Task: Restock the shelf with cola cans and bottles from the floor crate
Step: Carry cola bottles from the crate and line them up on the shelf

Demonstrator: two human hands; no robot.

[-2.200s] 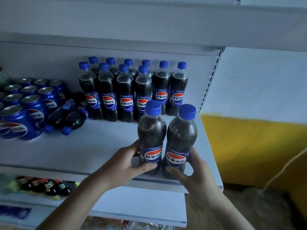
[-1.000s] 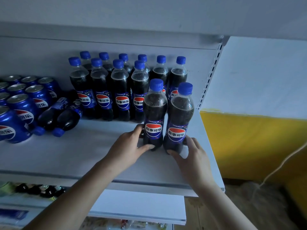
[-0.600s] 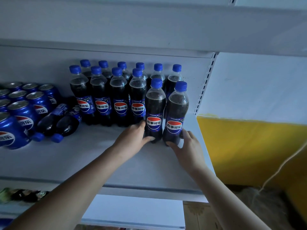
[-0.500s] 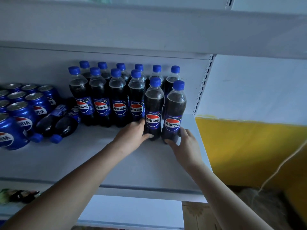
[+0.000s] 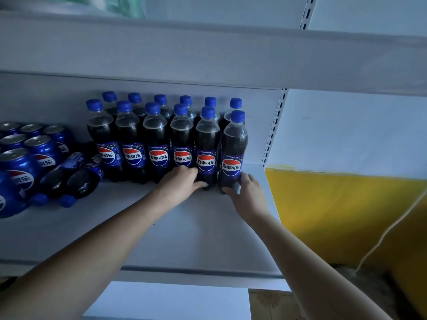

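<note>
Two cola bottles with blue caps stand upright at the right end of the front row on the white shelf (image 5: pixel 189 229). My left hand (image 5: pixel 179 184) grips the base of the left cola bottle (image 5: pixel 207 144). My right hand (image 5: pixel 248 196) grips the base of the right cola bottle (image 5: pixel 233 146). Both bottles now line up with the row of upright bottles (image 5: pixel 143 139), in front of a second row behind. The floor crate is out of view.
Blue cola cans (image 5: pixel 27 155) stand packed at the shelf's left. Two bottles lie on their sides (image 5: pixel 74 179) between cans and upright rows. An upper shelf (image 5: pixel 208 49) overhangs. A slotted upright (image 5: pixel 273 125) bounds the right end, beside a yellow and white wall (image 5: pixel 346 204).
Both hands have slid the two bottles from the shelf's front edge back into line with the front row. The hands still hold the bottle bases.
</note>
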